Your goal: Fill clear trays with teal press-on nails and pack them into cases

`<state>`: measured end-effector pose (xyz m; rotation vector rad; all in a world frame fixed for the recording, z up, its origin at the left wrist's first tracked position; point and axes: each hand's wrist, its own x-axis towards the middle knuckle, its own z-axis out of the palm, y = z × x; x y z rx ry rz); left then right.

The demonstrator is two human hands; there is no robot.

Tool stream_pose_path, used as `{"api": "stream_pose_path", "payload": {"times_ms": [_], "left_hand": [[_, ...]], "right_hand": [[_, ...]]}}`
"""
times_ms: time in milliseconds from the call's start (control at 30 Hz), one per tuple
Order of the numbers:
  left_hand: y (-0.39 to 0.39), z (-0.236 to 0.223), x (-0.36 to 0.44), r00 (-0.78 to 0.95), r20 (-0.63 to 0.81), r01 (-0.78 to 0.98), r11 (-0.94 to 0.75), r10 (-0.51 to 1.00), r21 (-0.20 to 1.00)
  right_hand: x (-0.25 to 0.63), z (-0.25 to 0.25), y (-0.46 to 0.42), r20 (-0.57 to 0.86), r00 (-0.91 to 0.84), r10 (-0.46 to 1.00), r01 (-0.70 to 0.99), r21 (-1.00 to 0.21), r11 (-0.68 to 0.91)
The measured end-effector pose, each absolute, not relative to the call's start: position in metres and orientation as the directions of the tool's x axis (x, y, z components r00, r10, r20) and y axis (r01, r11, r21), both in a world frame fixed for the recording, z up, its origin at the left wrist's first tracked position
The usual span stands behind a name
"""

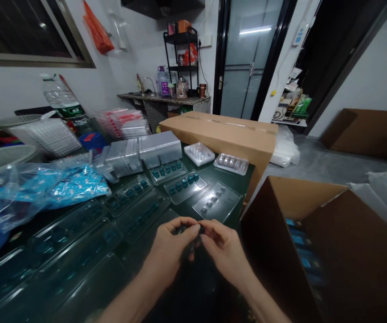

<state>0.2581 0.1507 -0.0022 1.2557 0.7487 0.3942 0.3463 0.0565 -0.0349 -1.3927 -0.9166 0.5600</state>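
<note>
While both hands meet over the near edge of the dark green table [210,282], the left hand [168,246] and right hand [227,251] pinch a small dark object [197,241] between thumbs and fingertips. The fingertips are drawn together on it, largely hiding it; its exact shape cannot be told. The two-handed grip probably gives finer control of so small a piece. Across the table, clear molded trays [185,186] lie flat in loose rows, likely so that each can be reached separately. The row of blocky shapes along each looks teal in most; whether the trays hold anything is unclear. At the table's far side, a nested stack of clear trays [161,148] is packed close, probably to save room, beside a whitish tray [199,154] and a second molded tray [231,163]. Right of the table, an open cardboard box [310,190] contains blue-marked items [300,239] along its inner side. Beyond the table is a long, taped carton [220,128], its contents hidden. On the table's left, a transparent bag holds blue patterned material [77,186].
</note>
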Motion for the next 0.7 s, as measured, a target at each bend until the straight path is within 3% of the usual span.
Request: {"api": "stream_pose_path", "payload": {"times_ms": [333, 700], "left_hand": [[0.160, -0.002, 0.254, 0.738, -0.389, 0.136, 0.444, 0.551, 0.886], [0.160, -0.003, 0.252, 0.740, -0.376, 0.113, 0.449, 0.557, 0.887]], "right_hand": [[0.355, -0.054, 0.060, 0.066, 0.470, 0.880, -0.282, -0.934, 0.221], [0.345, -0.052, 0.062, 0.027, 0.465, 0.885, -0.325, -0.925, 0.199]]}}
